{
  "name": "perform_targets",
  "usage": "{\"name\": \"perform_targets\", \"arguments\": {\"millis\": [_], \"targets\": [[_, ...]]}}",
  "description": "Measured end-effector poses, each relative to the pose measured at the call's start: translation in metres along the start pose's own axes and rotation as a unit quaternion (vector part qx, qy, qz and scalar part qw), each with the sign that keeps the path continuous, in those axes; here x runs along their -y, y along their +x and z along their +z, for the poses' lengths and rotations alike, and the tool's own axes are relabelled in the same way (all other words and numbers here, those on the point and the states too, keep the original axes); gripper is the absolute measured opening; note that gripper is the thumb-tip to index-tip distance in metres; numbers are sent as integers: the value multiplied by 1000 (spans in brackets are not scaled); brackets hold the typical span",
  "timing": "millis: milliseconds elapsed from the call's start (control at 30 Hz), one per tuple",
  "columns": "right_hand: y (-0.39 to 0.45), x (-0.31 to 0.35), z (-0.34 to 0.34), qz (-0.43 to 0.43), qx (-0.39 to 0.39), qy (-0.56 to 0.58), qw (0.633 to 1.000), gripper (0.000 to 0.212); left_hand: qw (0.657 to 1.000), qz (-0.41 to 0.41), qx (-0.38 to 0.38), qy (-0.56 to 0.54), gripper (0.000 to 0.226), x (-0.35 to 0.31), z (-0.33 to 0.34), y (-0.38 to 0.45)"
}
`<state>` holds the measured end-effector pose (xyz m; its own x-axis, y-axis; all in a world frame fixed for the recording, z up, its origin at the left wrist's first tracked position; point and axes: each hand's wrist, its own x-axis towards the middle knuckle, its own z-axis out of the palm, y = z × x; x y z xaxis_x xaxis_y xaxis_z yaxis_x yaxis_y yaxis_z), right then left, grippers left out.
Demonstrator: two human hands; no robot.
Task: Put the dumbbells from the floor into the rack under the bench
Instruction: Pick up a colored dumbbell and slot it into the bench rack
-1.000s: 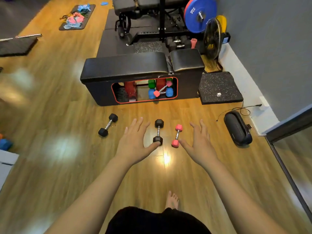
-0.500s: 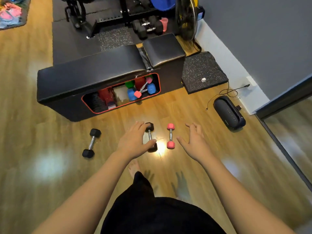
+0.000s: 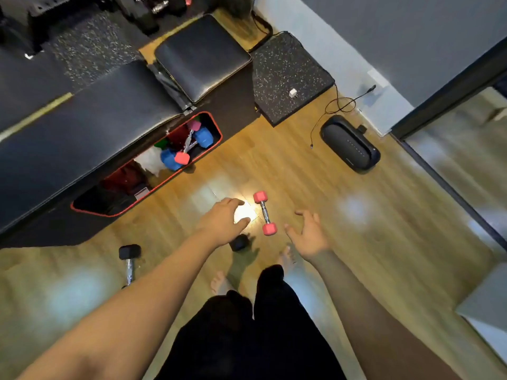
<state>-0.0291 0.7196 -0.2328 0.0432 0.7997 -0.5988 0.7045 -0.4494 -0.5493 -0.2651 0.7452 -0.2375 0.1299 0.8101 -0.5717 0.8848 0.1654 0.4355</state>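
Observation:
My left hand [image 3: 223, 220] is spread low over a black dumbbell [image 3: 239, 242] on the wooden floor. It hides all but the dumbbell's near end, and I cannot tell whether it touches. Just right of it lies a pink dumbbell [image 3: 264, 212]. Beside that my right hand [image 3: 310, 234] hangs open with nothing in it. A second black dumbbell [image 3: 129, 259] lies to the left, partly behind my left forearm. The black bench [image 3: 82, 133] stands ahead. Its red-rimmed rack opening [image 3: 123, 213] holds blue, pink, green and red dumbbells.
A black speaker [image 3: 351, 144] with a cable sits on the floor at the right, near the wall. A speckled rubber mat [image 3: 288, 75] lies beside the bench's end. My bare feet [image 3: 219, 281] stand just behind the dumbbells. Gym equipment fills the far side.
I have bent lower and closer to the floor. Both hands have dropped toward the dumbbells, and the left now covers the black one. No dumbbell has moved.

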Motion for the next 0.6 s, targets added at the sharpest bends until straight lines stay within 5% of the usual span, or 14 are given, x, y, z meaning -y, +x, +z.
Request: {"name": "perform_targets", "arguments": {"millis": [300, 467, 600], "targets": [[116, -34, 60, 59, 33, 74, 995, 41, 997, -27, 62, -46, 51, 2, 49, 122], [198, -92, 124, 131, 1, 99, 986, 24, 993, 23, 117, 25, 42, 50, 105, 237], [274, -152, 200, 178, -38, 113, 977, 30, 985, 48, 138, 95, 37, 105, 170, 338]]}}
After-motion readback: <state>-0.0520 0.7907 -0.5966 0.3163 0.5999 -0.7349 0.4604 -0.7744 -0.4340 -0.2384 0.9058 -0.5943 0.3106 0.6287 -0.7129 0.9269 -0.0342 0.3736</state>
